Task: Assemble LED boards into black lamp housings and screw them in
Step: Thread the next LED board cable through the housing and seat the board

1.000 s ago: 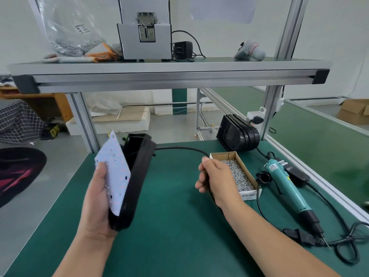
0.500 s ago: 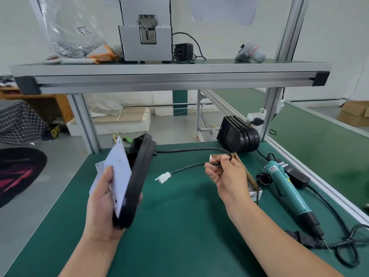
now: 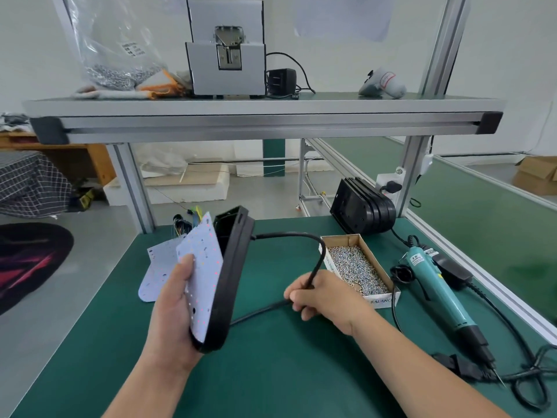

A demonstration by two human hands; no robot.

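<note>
Green matting (image 3: 271,375) covers the bench, and both forearms come in over its near edge. The left hand (image 3: 173,315) grips a black lamp housing (image 3: 233,276) stood on edge, its thumb pressing a white LED board (image 3: 202,267) against the housing's open side. At three o'clock from the housing, the right hand (image 3: 328,297) rests on the mat with its fingers curled round a black cable (image 3: 318,251). The cable arches out from the housing's upper edge.

A second board (image 3: 158,273) lies flat at ten o'clock from the left hand. A cardboard box of screws (image 3: 358,267) sits at one o'clock from the right hand. Beside the box, at three o'clock, lies a teal electric screwdriver (image 3: 437,291).

A stack of black housings (image 3: 361,206) stands farther back at one o'clock. At twelve, an aluminium shelf (image 3: 265,116) carries a grey machine (image 3: 226,64) and a clear bag (image 3: 117,55). Beyond the bench there is grey floor (image 3: 75,230), a dark rug (image 3: 27,260) at nine o'clock and a carton (image 3: 536,173) at three.
</note>
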